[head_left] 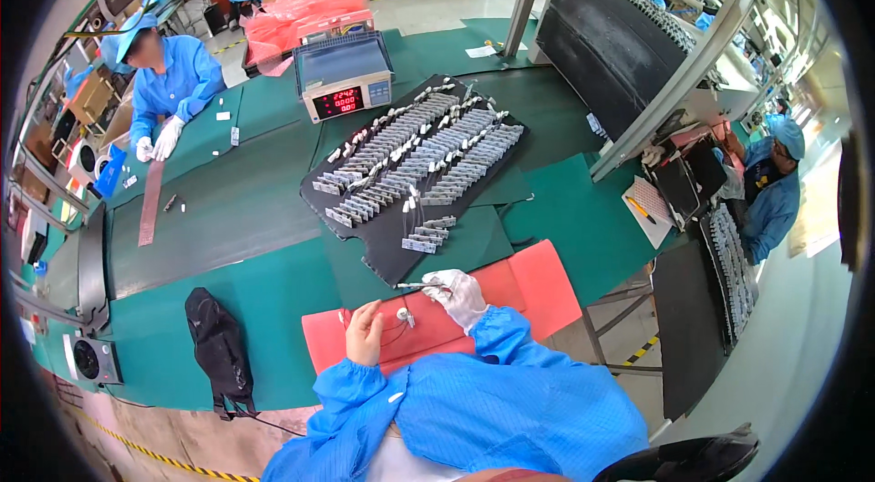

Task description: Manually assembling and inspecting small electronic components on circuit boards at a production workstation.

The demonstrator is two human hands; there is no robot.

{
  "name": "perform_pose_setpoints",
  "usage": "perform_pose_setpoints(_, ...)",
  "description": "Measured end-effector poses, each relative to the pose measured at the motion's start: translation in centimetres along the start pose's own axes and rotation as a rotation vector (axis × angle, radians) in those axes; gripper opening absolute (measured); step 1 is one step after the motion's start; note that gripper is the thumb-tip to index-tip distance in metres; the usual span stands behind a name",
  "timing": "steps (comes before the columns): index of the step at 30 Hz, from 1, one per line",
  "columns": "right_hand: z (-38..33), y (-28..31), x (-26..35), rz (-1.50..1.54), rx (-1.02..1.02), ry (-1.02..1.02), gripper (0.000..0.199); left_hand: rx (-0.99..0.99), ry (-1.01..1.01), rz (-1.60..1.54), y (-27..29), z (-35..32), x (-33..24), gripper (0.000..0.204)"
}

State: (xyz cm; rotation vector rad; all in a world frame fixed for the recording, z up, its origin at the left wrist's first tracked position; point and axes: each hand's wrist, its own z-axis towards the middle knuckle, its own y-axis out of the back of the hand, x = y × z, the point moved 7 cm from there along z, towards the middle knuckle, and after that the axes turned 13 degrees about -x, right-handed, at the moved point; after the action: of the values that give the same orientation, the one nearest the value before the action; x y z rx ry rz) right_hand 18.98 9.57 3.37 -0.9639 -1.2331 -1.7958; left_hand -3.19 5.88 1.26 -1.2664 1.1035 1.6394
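Note:
My right hand [458,297] wears a white glove and pinches a small thin grey module [421,286] above the front edge of the black board. To its left, my bare left hand [364,334] has its fingers drawn together; what they hold, if anything, is too small to make out. A white connector [405,316] with a thin cable lies between both hands, over the red mat [437,336]. In front of me, the black board [374,245] carries rows of similar grey modules [428,154] with white-ended leads.
A meter [344,76] with a red display stands behind the board. A black bag [219,350] lies to the left, near a small fan unit [96,360]. A metal post [674,72] rises at right. Co-workers sit at far left [169,76] and at right [777,186].

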Motion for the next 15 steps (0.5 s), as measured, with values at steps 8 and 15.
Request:
perform_pose_setpoints(8, -0.8, 2.2, 6.0, 0.173, -0.073, 0.362, 0.025, 0.301, 0.253, -0.280, -3.5, 0.6, -1.3, 0.018)
perform_pose_setpoints(15, -1.3, 1.5, 2.1, 0.405, 0.006, -0.243, 0.021, 0.231, -0.194, 0.058, -2.9, 1.7, -6.2, 0.012)
